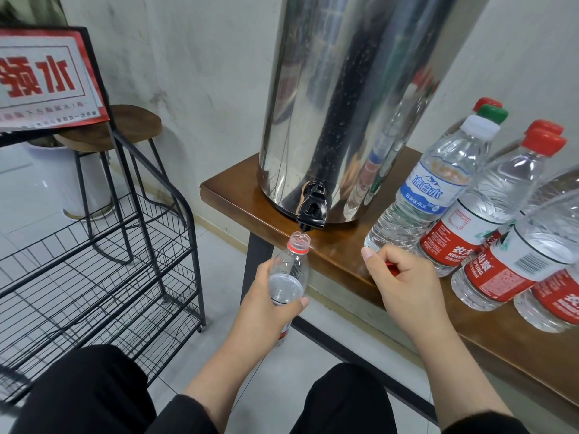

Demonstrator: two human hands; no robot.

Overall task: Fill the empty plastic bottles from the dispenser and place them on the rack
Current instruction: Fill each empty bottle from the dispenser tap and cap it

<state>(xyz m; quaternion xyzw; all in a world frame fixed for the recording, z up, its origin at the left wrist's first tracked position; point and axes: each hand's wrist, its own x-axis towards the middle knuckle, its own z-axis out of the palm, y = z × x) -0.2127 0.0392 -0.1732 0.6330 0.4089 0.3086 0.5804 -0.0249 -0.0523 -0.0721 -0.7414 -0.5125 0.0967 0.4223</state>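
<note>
The steel dispenser (pixel 347 98) stands on the corner of a brown wooden table (pixel 338 255), its black tap (pixel 311 211) hanging just over the table's edge. Right under that tap the person's left hand (pixel 269 305) holds a clear plastic bottle (pixel 289 270) upright, fingers and thumb wrapped round its body below the shoulder. The bottle's open mouth, with a red ring on the neck, sits just below the spout, and a thin stream of water runs down inside it; there is water in the bottle, up to about where the hand grips.

To the right of the tap the right hand (pixel 404 274) rests at the table's edge with its fingers curled in, and a bit of red, a red cap (pixel 391 267) by the look of it, shows between the fingers and palm.

Further right of the dispenser, on the same table, is a cluster of capped bottles (pixel 488 214): most have red labels and red caps, one has a blue label and a white cap, and a green cap shows behind it.

Left of the dispenser, on the floor, stands a black wire rack (pixel 103 261) with several tiers. Behind the rack there is a round wooden stool (pixel 125 126), and a red-and-white sign (pixel 47 79) sits at the rack's top.
</note>
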